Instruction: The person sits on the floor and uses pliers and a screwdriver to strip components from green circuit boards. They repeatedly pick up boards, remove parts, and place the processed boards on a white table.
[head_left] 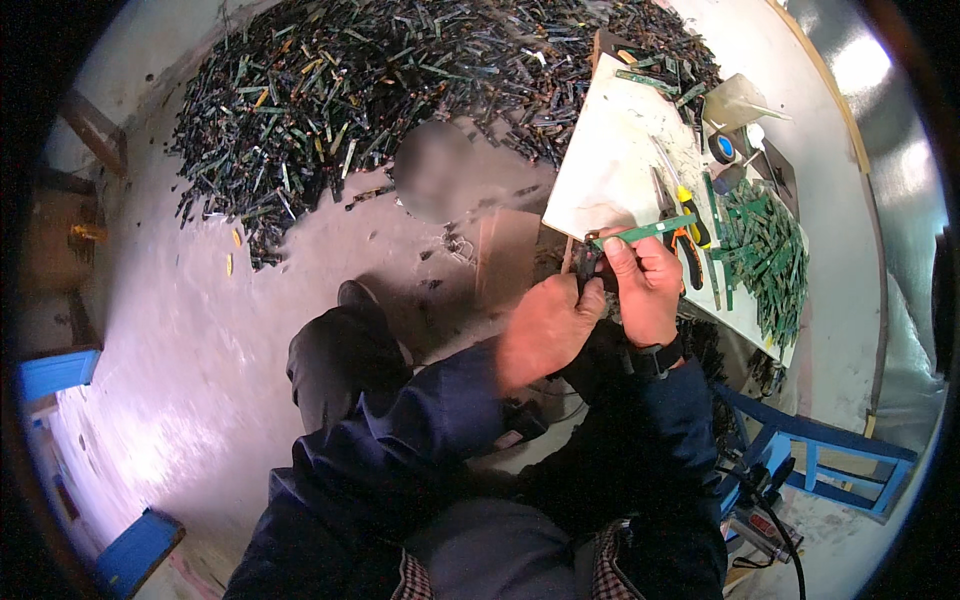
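My right hand (648,290) pinches a narrow green strip (650,230), which looks like a cut piece of circuit board, near the front edge of the white board. Close against it, my left hand (553,328) has its fingers closed round a small dark piece (588,262). The strip's left end meets or nearly meets that piece; the exact contact is too small to tell. Just beyond my right hand lie pliers with orange and black handles (690,255) and a yellow-handled tool (690,205). A heap of green strips (765,260) covers the board's right side.
A large pile of dark strips (400,70) spreads over the floor ahead. On the white board (600,150) stand a translucent container (733,102) and a blue tape roll (721,148). A blue frame (830,440) is at lower right. My knee (335,360) is below left.
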